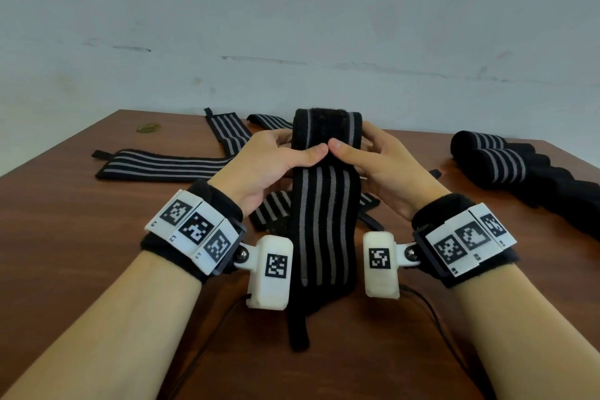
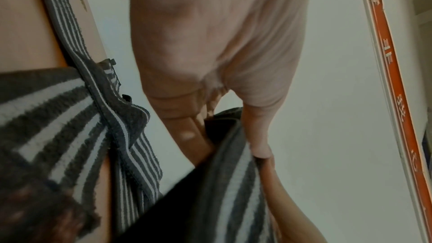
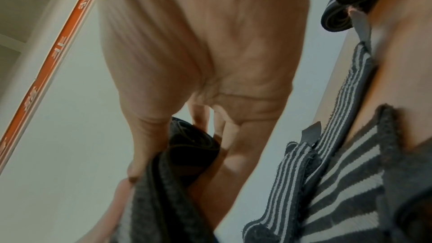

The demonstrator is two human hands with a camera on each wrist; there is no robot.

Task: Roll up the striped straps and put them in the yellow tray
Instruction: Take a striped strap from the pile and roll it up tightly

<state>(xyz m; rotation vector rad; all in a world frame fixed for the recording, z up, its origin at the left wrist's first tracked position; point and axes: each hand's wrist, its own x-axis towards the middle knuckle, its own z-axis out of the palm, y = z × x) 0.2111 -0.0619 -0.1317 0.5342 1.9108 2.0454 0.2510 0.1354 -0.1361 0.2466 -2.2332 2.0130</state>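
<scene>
- Held strap (image 1: pixel 324 204): black elastic band with grey lengthwise stripes. The rolled top end sits between both hands above the table; the inner turns are hidden by the outer wrap in the head view. The loose tail hangs down toward the person, its long axis running near to far, and ends in a thin black loop.
- Left hand (image 1: pixel 276 162): thumb on the near face of the roll, fingers curled behind it, pinching the strap; fingertips are hidden.
- Right hand (image 1: pixel 376 162): mirrors that grip, thumb tip touching the left thumb.
- Flat straps (image 1: pixel 162 164): several lie unrolled beyond and beneath the hands, partly covered.
- Rolled straps (image 1: pixel 500 166): lying at the right, cut off by the frame edge.
- Table (image 1: pixel 65 221): brown wood surface.
- Wrist views: blurred, close on palms and stripes.
</scene>
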